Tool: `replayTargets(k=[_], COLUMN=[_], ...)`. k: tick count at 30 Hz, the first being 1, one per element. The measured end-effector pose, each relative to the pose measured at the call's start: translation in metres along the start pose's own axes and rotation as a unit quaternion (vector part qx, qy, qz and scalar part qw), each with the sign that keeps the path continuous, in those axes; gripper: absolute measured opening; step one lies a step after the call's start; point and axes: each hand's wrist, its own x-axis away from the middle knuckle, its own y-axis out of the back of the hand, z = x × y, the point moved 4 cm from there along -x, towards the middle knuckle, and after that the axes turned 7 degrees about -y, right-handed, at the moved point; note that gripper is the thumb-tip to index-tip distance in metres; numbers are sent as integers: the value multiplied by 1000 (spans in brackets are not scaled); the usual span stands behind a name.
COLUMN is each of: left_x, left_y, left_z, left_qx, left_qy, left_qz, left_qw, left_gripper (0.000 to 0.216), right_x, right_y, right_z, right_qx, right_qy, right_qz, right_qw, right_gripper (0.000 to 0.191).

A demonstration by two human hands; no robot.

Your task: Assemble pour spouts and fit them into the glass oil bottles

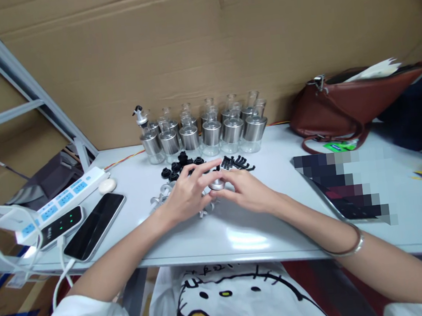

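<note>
Over the middle of the table, my left hand (189, 193) and my right hand (250, 190) meet around a small silver pourer cap (217, 184) with a black part standing up from its top. Thumb and fingers of my right hand pinch its side. My left fingers are bent around its top and other side, hiding part of it. Beneath and beside my left hand lie several silver pourer pieces (158, 199). Black stoppers (175, 168) form a loose pile just behind it. Short black spouts (237, 162) are spread behind my right hand.
Several glass bottles with steel sleeves (211, 134) stand in rows at the back; one carries a fitted pourer (140, 116). On the left are a power strip (64, 199), a phone (95, 227) and cables. A brown bag (319, 111) and a blurred-out tablet (338, 190) occupy the right.
</note>
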Motion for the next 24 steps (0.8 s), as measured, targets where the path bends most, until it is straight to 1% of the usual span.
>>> replayTargets(k=[4, 7, 10, 13, 17, 20, 22, 24], left_x=[0, 1, 1, 0, -1, 0, 0, 1], left_y=[1, 1, 2, 4, 2, 1, 0, 0], left_z=[0, 2, 4, 4, 4, 4, 5, 5], left_qx=[20, 32, 29, 25, 60, 92, 123, 156], left_qy=[9, 41, 72, 83, 109, 136, 160, 187], left_qz=[-13, 1, 7, 16, 45, 56, 65, 77], left_qw=[1000, 999, 997, 996, 991, 985, 977, 967], left_gripper=[42, 41, 35, 31, 28, 32, 35, 37], right_x=[1, 1, 1, 0, 1, 3, 3, 3], right_y=[5, 10, 14, 13, 11, 11, 12, 13], right_z=[3, 7, 8, 7, 7, 8, 9, 9], right_qx=[-20, -38, -45, -34, -9, 11, 20, 23], right_qy=[12, 35, 55, 75, 105, 105, 100, 109], right_qz=[-2, -14, -29, -31, -24, -38, -59, -80], right_qw=[1000, 999, 997, 996, 994, 994, 993, 991], right_gripper=[21, 28, 34, 44, 53, 54, 51, 48])
